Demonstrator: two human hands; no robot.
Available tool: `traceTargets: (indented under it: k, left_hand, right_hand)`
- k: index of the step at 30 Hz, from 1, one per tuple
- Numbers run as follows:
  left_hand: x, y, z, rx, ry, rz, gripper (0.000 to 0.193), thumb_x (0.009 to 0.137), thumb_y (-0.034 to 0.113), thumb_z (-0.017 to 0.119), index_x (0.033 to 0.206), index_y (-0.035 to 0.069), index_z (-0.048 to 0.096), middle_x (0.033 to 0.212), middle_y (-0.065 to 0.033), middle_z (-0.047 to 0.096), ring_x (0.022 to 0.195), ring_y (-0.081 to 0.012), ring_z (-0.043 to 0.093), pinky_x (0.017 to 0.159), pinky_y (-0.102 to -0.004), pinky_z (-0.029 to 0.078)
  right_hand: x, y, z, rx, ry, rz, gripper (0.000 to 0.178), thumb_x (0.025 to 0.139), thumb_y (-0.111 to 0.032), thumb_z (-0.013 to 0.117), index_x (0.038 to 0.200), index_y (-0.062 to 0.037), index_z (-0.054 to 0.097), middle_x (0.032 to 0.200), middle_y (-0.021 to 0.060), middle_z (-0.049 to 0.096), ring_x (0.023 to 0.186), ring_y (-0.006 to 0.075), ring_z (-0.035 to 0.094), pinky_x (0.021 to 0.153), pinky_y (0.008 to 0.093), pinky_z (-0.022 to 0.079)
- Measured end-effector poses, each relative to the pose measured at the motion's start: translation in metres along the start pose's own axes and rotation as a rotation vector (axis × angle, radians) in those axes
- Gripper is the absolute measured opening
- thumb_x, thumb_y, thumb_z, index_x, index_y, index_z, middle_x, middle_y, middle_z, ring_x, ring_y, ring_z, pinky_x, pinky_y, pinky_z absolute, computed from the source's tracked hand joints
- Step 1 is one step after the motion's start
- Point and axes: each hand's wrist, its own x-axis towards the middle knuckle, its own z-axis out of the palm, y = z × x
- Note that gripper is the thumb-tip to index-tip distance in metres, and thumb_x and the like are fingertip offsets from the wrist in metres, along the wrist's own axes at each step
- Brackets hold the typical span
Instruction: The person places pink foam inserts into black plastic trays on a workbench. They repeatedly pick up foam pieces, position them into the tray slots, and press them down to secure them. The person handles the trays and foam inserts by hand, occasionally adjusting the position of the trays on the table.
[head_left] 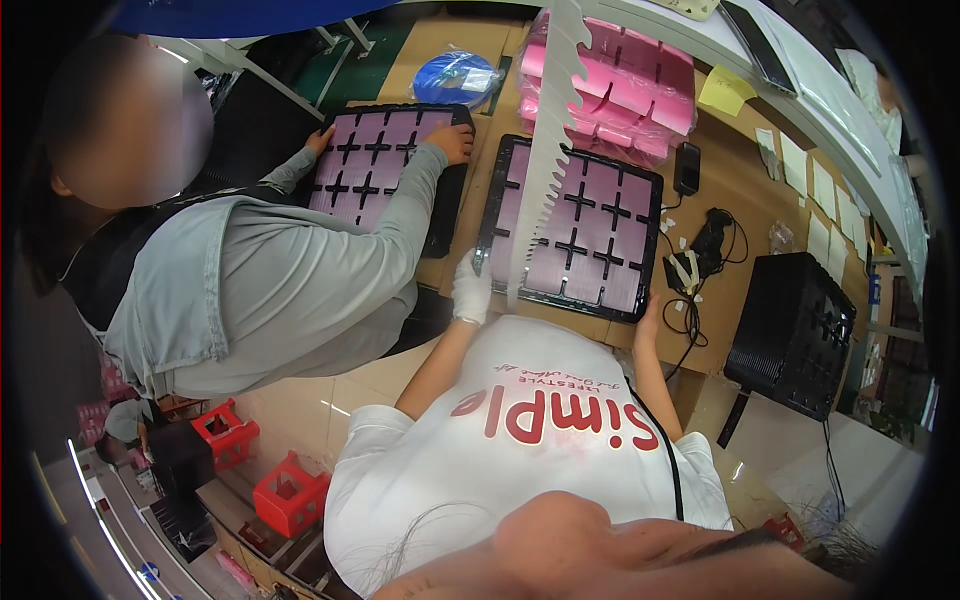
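Observation:
A black plastic tray (652, 235) with cross-shaped dividers lies on the brown worktop before me, filled with pink sheets (598, 225). My left hand (470, 290), in a white glove, is closed at the tray's near left corner, its fingers partly hidden by the rim. At the near right corner my bare right hand (648, 322) grips the rim, with its fingertips out of sight. A pale strip with a toothed edge (537, 200) crosses in front of the tray and hides part of its left side.
At left, a co-worker in grey handles a similar tray (442, 215). Wrapped pink sheets (640, 75) and a blue coil (455, 78) lie behind. Right are a black device (687, 168), cables (712, 240), a light-handled tool (684, 272) and stacked black trays (785, 330).

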Motion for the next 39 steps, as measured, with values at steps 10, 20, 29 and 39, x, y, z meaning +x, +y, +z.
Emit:
traceTargets:
  k: [10, 20, 29, 39]
  left_hand:
    - [0.005, 0.001, -0.007, 0.021, 0.136, 0.155, 0.04, 0.085, 0.028, 0.067, 0.113, -0.001, 0.064, 0.12, -0.0197, 0.059, 0.109, -0.0286, 0.058, 0.094, -0.036, 0.046]
    - [-0.004, 0.019, -0.017, -0.044, 0.108, 0.092, 0.041, 0.093, 0.032, 0.058, 0.118, 0.0, 0.062, 0.115, -0.0207, 0.063, 0.104, -0.0317, 0.061, 0.091, -0.0363, 0.047]
    - [0.007, 0.002, -0.022, -0.226, -0.033, 0.029, 0.042, 0.096, 0.033, 0.052, 0.119, -0.001, 0.06, 0.114, -0.0187, 0.064, 0.106, -0.0278, 0.062, 0.09, -0.0348, 0.047]
    - [0.016, 0.02, -0.016, -0.216, -0.173, -0.043, 0.05, 0.079, 0.033, 0.074, 0.114, -0.001, 0.059, 0.096, -0.0141, 0.068, 0.092, -0.0258, 0.066, 0.083, -0.0375, 0.049]
  right_hand:
    - [-0.014, -0.022, 0.015, -0.062, 0.021, 0.03, 0.065, 0.101, -0.052, 0.027, 0.141, -0.0025, 0.039, 0.137, 0.0103, 0.047, 0.125, 0.0218, 0.044, 0.107, 0.0322, 0.03]
    - [-0.012, -0.019, 0.01, -0.019, 0.017, 0.075, 0.07, 0.099, -0.057, 0.027, 0.144, -0.0034, 0.035, 0.142, 0.011, 0.044, 0.129, 0.022, 0.043, 0.109, 0.0322, 0.029]
    - [-0.01, -0.012, 0.011, 0.004, 0.028, 0.027, 0.062, 0.102, -0.048, 0.028, 0.143, -0.0027, 0.038, 0.14, 0.011, 0.047, 0.129, 0.0221, 0.042, 0.11, 0.0315, 0.026]
    - [-0.008, 0.012, 0.017, -0.497, 0.192, -0.388, 0.058, 0.086, -0.025, 0.069, 0.131, 0.0015, 0.044, 0.117, 0.0137, 0.058, 0.105, 0.0229, 0.057, 0.094, 0.0308, 0.043]
